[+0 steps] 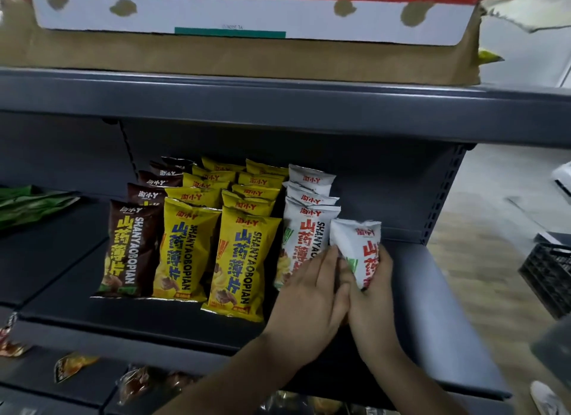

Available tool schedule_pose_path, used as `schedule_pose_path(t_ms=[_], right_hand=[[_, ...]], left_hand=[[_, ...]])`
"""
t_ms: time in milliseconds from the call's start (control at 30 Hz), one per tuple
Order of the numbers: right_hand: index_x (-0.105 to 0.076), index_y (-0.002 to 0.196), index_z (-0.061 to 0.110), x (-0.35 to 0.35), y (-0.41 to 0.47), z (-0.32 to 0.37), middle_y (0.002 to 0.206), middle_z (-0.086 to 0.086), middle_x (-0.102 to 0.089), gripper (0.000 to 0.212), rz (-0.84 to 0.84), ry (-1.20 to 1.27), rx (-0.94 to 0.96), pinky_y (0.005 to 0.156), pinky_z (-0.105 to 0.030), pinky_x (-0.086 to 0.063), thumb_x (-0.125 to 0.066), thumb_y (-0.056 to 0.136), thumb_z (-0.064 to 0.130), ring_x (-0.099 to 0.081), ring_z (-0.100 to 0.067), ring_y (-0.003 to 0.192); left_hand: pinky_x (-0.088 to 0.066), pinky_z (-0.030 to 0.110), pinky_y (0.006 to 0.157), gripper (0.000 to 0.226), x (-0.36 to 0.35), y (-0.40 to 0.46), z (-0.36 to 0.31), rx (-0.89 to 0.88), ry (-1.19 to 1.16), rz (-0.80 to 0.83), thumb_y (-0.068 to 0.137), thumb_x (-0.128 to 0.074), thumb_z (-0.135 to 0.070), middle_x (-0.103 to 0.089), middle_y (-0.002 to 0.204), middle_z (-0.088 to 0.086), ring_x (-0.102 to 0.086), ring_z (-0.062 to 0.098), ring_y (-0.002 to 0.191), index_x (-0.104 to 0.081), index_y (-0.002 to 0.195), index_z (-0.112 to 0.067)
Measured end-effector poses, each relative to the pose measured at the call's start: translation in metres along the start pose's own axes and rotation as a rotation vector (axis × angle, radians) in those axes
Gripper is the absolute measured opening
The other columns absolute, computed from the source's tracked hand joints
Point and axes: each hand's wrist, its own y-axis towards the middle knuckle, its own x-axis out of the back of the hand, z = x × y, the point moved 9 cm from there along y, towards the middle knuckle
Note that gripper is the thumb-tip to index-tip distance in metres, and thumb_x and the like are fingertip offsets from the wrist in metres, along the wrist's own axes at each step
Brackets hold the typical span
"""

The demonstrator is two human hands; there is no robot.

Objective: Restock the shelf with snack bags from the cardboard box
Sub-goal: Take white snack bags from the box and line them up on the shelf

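Note:
A white snack bag (pixel 360 244) stands upright at the right end of the white row, and my right hand (pixel 372 294) grips its lower part. My left hand (pixel 312 294) lies with straight fingers against that bag's left side and covers the foot of the front white bag (pixel 304 229) of the row. Left of these stand two rows of yellow bags (pixel 239 260) and one row of brown bags (pixel 129 248) on the dark grey shelf (pixel 432 291). A cardboard box (pixel 247 59) sits on the shelf above.
To the right of the held bag the shelf runs on bare to its end. A black crate (pixel 548 278) stands on the floor at the right. Green bags (pixel 27 204) lie on the neighbouring shelf at the left. Loose snack packets (pixel 71 365) lie on the lower shelf.

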Motion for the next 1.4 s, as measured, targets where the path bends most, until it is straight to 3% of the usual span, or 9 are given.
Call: schedule_pose_path(t_ms=[100,233,433,533,767,933,1067,1167,1400], right_hand=[[-0.026,0.139,0.03,-0.018,-0.018,0.011,0.121,0.023,-0.052,0.057,0.205,0.078,0.018,0.077,0.0,-0.041,-0.05,0.094,0.005,-0.055,0.019,0.1],[-0.02,0.143,0.026,-0.032,-0.024,0.01,0.126,0.023,-0.046,0.064,0.295,0.01,0.018,0.076,0.002,-0.04,-0.054,0.092,0.008,-0.05,0.025,0.103],[-0.031,0.142,0.02,-0.046,0.001,-0.014,0.113,0.002,-0.063,0.07,0.258,-0.063,-0.064,0.067,-0.01,-0.05,-0.069,0.084,0.01,-0.064,0.006,0.091],[-0.036,0.136,0.023,-0.056,0.009,-0.014,0.109,0.009,-0.063,0.065,0.267,-0.085,-0.084,0.066,-0.01,-0.05,-0.072,0.082,0.014,-0.064,0.007,0.089],[-0.035,0.142,0.022,-0.064,0.011,-0.001,0.129,0.001,-0.039,0.086,0.146,-0.378,0.055,0.098,-0.021,-0.027,-0.054,0.07,0.066,-0.027,-0.001,0.113],[-0.034,0.135,0.013,-0.063,0.022,-0.009,0.128,-0.004,-0.036,0.056,0.055,-0.302,-0.038,0.098,-0.024,-0.032,-0.057,0.09,0.038,-0.03,-0.005,0.115],[-0.033,0.138,0.012,-0.061,0.02,-0.024,0.124,0.002,-0.035,0.061,-0.033,-0.148,-0.17,0.102,-0.032,-0.037,-0.058,0.089,0.039,-0.037,-0.016,0.126],[-0.029,0.142,0.017,-0.066,0.023,-0.019,0.13,0.001,-0.038,0.077,-0.001,-0.254,-0.085,0.106,-0.037,-0.035,-0.069,0.08,0.038,-0.035,-0.017,0.128],[-0.014,0.147,0.025,-0.075,0.047,0.002,0.124,0.015,-0.023,0.097,0.005,-0.28,0.028,0.092,-0.021,-0.033,-0.078,0.074,0.027,-0.031,0.003,0.112]], left_hand=[[-0.038,0.03,0.107,0.083,-0.003,-0.009,0.011,0.201,-0.351,0.105,0.088,-0.005,-0.066,-0.052,0.134,0.003,-0.048,0.013,0.123,-0.036,0.141,-0.009],[-0.038,0.033,0.106,0.066,0.001,-0.016,0.025,0.287,-0.543,0.046,0.091,-0.018,-0.06,-0.043,0.138,-0.008,-0.041,0.004,0.127,-0.021,0.146,-0.024],[-0.031,0.037,0.114,0.083,-0.003,-0.03,0.052,0.352,-0.39,0.033,0.091,-0.043,0.001,-0.015,0.156,-0.004,-0.015,0.011,0.144,0.006,0.147,-0.038],[-0.018,0.038,0.119,0.085,-0.009,-0.043,0.047,0.351,-0.203,0.064,0.084,-0.045,-0.002,-0.004,0.157,0.008,-0.001,0.019,0.146,0.007,0.149,-0.022],[-0.023,0.039,0.115,0.086,-0.035,-0.037,0.058,0.373,-0.02,0.111,0.079,-0.035,-0.036,-0.012,0.154,0.023,-0.019,0.033,0.143,-0.001,0.148,0.001],[-0.025,0.034,0.114,0.101,-0.037,-0.03,0.059,0.399,-0.098,0.157,0.077,-0.059,-0.033,-0.01,0.155,0.012,-0.023,0.025,0.141,0.013,0.147,-0.018],[-0.048,0.04,0.098,0.092,-0.028,-0.032,0.061,0.492,0.044,0.077,0.07,-0.07,-0.035,-0.049,0.134,0.023,-0.054,0.033,0.121,-0.023,0.143,-0.005],[-0.044,0.038,0.099,0.088,-0.033,-0.035,0.062,0.485,0.119,0.103,0.072,-0.047,-0.051,-0.05,0.132,0.026,-0.055,0.033,0.12,-0.034,0.139,0.005],[-0.044,0.034,0.098,0.099,-0.037,-0.023,0.074,0.578,-0.163,0.127,0.077,-0.053,-0.056,-0.028,0.147,0.005,-0.039,0.021,0.133,-0.002,0.149,-0.013]])
